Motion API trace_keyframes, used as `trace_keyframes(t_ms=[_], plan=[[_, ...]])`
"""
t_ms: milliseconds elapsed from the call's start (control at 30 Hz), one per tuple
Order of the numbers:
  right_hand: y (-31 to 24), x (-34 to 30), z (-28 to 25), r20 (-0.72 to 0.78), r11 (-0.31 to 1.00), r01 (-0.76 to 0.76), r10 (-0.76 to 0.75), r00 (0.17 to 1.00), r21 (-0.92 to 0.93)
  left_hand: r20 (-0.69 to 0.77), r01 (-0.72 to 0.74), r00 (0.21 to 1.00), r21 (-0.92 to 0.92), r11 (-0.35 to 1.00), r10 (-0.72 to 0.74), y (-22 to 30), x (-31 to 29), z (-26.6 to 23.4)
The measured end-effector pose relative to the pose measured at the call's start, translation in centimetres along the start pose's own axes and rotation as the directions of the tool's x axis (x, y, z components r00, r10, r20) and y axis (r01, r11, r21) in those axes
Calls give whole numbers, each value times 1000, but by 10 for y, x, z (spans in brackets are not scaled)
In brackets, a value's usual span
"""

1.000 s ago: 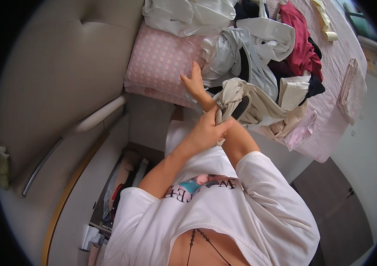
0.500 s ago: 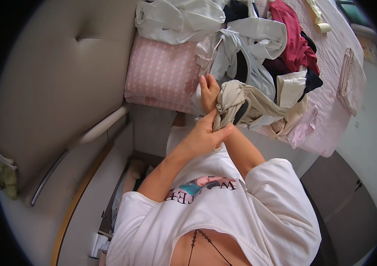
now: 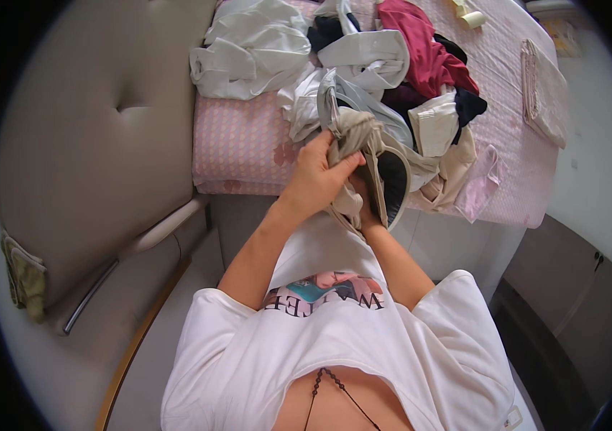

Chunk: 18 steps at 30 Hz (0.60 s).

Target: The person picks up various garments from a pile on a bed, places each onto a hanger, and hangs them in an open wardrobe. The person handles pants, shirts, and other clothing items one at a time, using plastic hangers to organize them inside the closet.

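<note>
While left grip (image 3: 316,177) holds beige garment (image 3: 357,131), right grip (image 3: 367,205) sits within folds.

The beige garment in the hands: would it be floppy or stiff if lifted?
Probably mostly floppy: the beige garment bunches into soft folds. The curved edge beside its dark panel holds an arc, so that part may be stiffer.

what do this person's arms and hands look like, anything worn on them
Both hands are bare, without gloves. The left hand shows no ring, and its wrist has no watch or bracelet. The right hand is partly hidden, so rings can't be ruled out there. Loose, wide white short sleeves leave both forearms uncovered.
</note>
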State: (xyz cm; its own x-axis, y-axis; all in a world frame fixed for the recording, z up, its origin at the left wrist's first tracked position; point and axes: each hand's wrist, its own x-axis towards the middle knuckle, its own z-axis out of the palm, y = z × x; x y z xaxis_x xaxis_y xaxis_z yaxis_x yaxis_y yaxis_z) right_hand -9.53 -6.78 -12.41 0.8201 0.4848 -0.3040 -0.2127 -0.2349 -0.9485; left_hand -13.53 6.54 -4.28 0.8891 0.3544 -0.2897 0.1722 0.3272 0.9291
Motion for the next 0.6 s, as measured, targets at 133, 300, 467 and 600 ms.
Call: trace_keyframes(t_ms=[133, 300, 467, 600], plan=[[-5, -11, -10, -59, 997, 41, -37, 998, 58, -46, -92, 995, 35, 995, 94, 8, 13, 9], [-11, -25, -25, -119, 972, -74, 103, 988, 224, -73, -124, 990, -3, 992, 123, 6, 35, 18], [-13, -34, -48, -53, 940, 119, -143, 988, -319, -30, -134, 991, -40, 990, 133, -17, 61, 17], [-14, -19, -58, -260, 985, 86, -123, 958, -149, 163, -1, 987, 6, 1000, 0, -12, 55, 27]])
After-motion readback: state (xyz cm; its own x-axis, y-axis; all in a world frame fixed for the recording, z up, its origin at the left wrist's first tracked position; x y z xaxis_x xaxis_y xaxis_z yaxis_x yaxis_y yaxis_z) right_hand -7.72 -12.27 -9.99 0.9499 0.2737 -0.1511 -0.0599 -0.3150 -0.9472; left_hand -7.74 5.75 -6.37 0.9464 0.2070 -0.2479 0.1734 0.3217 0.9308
